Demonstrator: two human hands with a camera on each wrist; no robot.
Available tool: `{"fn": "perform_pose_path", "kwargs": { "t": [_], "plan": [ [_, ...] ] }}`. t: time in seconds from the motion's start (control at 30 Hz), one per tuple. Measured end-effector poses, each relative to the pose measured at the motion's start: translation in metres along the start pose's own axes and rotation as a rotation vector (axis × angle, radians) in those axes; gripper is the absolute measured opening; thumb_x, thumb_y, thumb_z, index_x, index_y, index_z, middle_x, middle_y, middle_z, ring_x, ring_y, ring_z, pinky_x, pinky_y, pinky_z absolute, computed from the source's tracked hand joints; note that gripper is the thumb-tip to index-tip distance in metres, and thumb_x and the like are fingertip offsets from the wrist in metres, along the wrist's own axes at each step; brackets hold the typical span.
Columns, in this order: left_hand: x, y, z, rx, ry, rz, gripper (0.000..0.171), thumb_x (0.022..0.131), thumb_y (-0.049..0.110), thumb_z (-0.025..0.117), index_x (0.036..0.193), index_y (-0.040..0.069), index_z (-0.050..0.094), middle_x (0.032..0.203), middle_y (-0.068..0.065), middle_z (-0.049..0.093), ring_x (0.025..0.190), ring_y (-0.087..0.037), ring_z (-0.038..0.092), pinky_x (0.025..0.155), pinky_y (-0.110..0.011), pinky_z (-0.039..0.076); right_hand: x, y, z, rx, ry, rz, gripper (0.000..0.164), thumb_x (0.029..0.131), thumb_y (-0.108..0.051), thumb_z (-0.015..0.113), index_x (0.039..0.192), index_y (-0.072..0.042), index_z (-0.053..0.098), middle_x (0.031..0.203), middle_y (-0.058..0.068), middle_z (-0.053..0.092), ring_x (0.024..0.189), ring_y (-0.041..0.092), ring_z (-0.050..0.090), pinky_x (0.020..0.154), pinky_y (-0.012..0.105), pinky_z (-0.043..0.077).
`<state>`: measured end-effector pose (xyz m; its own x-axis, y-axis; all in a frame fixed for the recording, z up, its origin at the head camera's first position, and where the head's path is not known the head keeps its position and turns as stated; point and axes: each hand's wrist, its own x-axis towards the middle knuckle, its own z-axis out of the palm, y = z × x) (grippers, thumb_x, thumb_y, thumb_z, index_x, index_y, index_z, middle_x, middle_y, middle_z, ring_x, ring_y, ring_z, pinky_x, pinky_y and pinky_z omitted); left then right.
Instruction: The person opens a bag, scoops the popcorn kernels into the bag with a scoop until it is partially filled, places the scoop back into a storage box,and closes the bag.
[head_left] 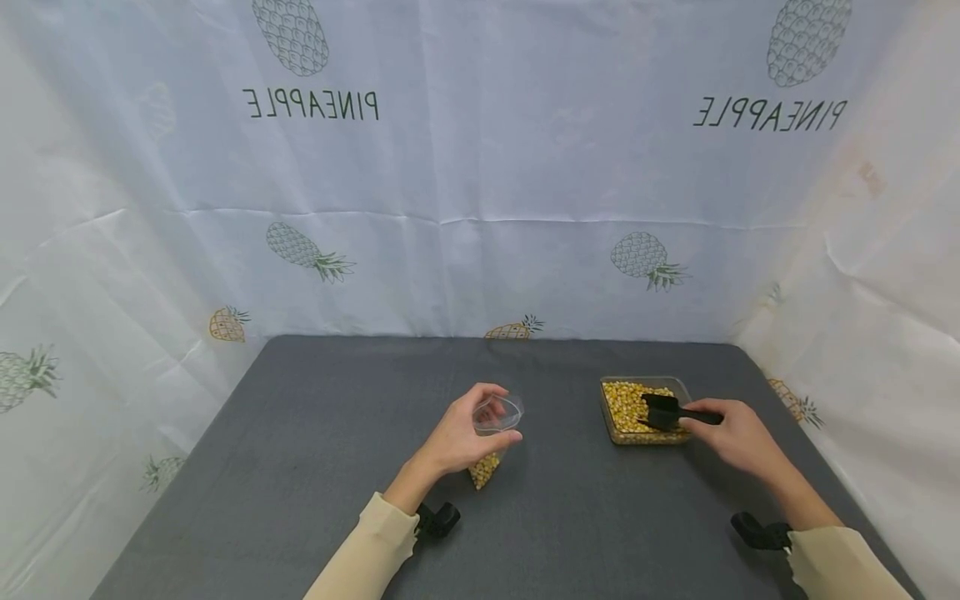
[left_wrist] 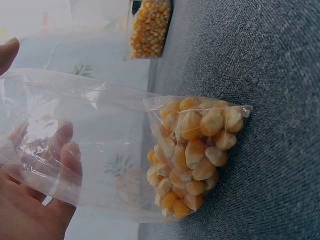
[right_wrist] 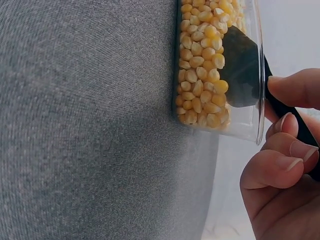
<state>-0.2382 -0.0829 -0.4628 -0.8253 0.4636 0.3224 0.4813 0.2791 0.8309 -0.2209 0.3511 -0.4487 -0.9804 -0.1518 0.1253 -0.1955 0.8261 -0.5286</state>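
Note:
My left hand [head_left: 453,433] grips a clear plastic bag [left_wrist: 112,120] near its top, thumb and fingers spread round the wide mouth. Corn kernels [left_wrist: 192,155] fill the bag's lower end, which rests at the table surface. To the right, my right hand [head_left: 738,437] holds the handle of a black scoop [head_left: 662,412] between thumb and fingers. The scoop's head reaches into a clear rectangular container [right_wrist: 245,125] and touches the yellow kernels [right_wrist: 202,65] there. In the right wrist view the scoop's head shows through the container's wall.
Dark grey cloth covers the table [head_left: 337,433]. A white curtain [head_left: 480,167] with pineapple prints hangs along the back and both sides. Black straps with mounts [head_left: 442,521] sit on both wrists, below the cream sleeves [head_left: 375,542].

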Motion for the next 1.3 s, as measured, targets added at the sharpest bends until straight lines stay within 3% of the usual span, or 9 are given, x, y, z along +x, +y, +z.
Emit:
{"fn": "perform_pose_path", "kwargs": {
  "t": [0.57,1.2,1.27,1.3],
  "plan": [
    [0.0,-0.002,0.0,-0.009,0.0,-0.006,0.053,0.091,0.028,0.08,0.135,0.012,0.056,0.105,-0.001,0.062,0.092,-0.017,0.06,0.083,-0.035,0.052,0.004,-0.005,0.004,0.012,-0.005,0.015,0.038,0.1,-0.027,0.067,0.12,0.005,0.07,0.122,0.031,0.064,0.112,0.053,0.058,0.081,0.061,0.05],
    [0.0,-0.002,0.0,-0.012,-0.004,-0.012,0.052,0.091,0.028,0.08,0.135,0.013,0.056,0.107,-0.007,0.063,0.092,-0.018,0.06,0.083,-0.035,0.052,-0.011,0.005,0.003,0.104,0.023,0.082,0.048,0.103,-0.035,0.063,0.131,0.004,0.064,0.133,0.036,0.056,0.119,0.055,0.053,0.081,0.06,0.052],
    [0.0,-0.002,0.0,-0.014,-0.004,-0.01,0.052,0.091,0.027,0.08,0.135,0.012,0.056,0.107,-0.008,0.063,0.092,-0.018,0.06,0.083,-0.035,0.052,-0.012,0.007,0.001,0.101,0.025,0.08,0.049,0.103,-0.035,0.063,0.131,0.004,0.064,0.132,0.036,0.057,0.116,0.054,0.055,0.078,0.055,0.053],
    [0.0,-0.002,0.0,-0.014,-0.004,-0.01,0.052,0.091,0.027,0.08,0.135,0.012,0.056,0.107,-0.008,0.063,0.092,-0.018,0.06,0.083,-0.035,0.052,-0.013,0.007,0.001,0.109,0.025,0.084,0.049,0.102,-0.035,0.063,0.131,0.004,0.064,0.127,0.035,0.06,0.105,0.051,0.06,0.072,0.052,0.054]
  ]
}}
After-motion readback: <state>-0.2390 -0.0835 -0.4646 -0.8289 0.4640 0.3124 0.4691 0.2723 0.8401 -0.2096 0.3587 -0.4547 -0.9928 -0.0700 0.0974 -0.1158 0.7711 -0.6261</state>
